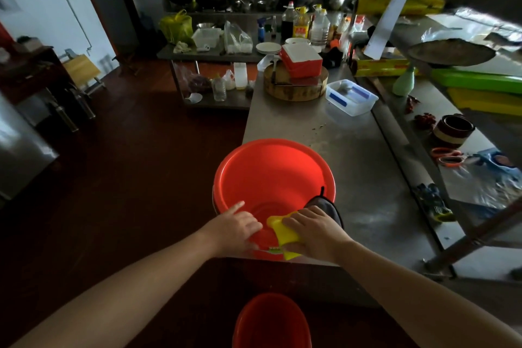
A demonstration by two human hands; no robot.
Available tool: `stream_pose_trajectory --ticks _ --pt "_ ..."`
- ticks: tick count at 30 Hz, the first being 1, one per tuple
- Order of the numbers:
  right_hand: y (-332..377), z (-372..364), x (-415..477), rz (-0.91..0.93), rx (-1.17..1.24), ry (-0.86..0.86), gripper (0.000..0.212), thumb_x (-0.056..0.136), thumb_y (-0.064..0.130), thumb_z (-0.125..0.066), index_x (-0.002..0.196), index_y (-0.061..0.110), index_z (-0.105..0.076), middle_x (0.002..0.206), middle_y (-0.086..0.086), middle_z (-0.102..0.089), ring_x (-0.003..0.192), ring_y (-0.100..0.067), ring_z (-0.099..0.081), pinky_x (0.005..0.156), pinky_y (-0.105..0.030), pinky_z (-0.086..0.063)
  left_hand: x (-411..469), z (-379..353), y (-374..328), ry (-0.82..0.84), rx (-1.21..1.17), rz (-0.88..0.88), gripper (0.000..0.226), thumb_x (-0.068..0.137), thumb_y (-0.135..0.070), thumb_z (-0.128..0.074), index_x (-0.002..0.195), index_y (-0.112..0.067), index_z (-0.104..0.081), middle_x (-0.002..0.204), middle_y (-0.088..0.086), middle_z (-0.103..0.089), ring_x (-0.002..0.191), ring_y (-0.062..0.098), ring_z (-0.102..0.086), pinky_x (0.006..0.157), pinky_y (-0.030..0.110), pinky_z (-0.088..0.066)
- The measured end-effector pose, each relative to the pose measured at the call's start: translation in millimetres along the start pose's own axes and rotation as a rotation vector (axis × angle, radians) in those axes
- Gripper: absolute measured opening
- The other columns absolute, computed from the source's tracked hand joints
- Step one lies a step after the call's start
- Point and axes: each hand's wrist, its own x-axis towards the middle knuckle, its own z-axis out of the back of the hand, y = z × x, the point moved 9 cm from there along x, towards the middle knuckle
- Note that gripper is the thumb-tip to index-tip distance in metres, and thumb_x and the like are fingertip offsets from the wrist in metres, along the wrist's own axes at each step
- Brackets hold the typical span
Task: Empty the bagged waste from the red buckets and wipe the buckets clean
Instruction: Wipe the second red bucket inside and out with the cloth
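Observation:
A red bucket (271,178) stands on the near corner of the steel counter (353,167), with no bag visible inside. My left hand (238,227) grips its near rim, index finger stretched along the inner wall. My right hand (313,230) holds a yellow cloth (282,232) pressed over the same rim, just right of the left hand. A grey cloth (332,208) hangs on the rim behind my right hand. A second red bucket (271,322) sits on the dark floor below, between my forearms; its inside is not visible.
On the counter behind the bucket are a round wooden chopping block (296,88) with a red-and-white box (300,61) on it, and a clear plastic tub (351,96). A steel shelf rack (463,121) with bowls and scissors lines the right. Dark floor lies to the left.

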Motion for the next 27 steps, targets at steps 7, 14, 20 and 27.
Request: stream_pose_trajectory --ticks 7,14,20,27 --pt "27 -6 9 -0.103 -0.047 0.053 0.061 0.087 0.073 -0.042 0.128 0.033 -0.060 0.102 0.006 -0.069 0.092 -0.025 -0.066 0.082 -0.043 -0.049 -7 -4 -15 -0.168 -0.181 0.087 0.043 0.102 -0.051 -0.043 0.133 -0.022 -0.054 0.122 -0.008 -0.066 0.119 0.009 -0.059 0.123 0.046 -0.024" --pt "-24 1 -14 0.024 0.000 0.024 0.061 0.088 0.070 -0.048 0.130 0.029 -0.065 0.115 0.006 -0.070 0.107 -0.021 -0.065 0.097 -0.040 -0.050 -33 -6 58 -0.144 -0.152 0.191 0.032 0.102 -0.031 -0.052 0.134 -0.036 -0.055 0.145 -0.016 -0.053 0.146 0.009 -0.034 0.123 0.043 -0.006" --pt "1 -4 5 -0.008 -0.047 0.016 0.066 0.087 0.076 -0.048 0.127 0.028 -0.066 0.103 0.009 -0.070 0.094 -0.021 -0.066 0.084 -0.039 -0.053 -6 0 9 0.022 -0.057 0.051 0.054 0.100 -0.050 -0.044 0.147 -0.023 -0.043 0.146 -0.005 -0.051 0.142 0.013 -0.039 0.126 0.052 -0.003" --pt "24 -13 19 -0.059 0.015 0.050 0.078 0.088 0.082 -0.033 0.129 0.023 -0.062 0.108 0.006 -0.070 0.095 -0.022 -0.065 0.084 -0.041 -0.051 5 0 -11 -0.015 -0.258 0.099 0.042 0.102 -0.048 -0.045 0.137 -0.025 -0.048 0.118 -0.009 -0.065 0.118 0.008 -0.057 0.126 0.046 -0.009"
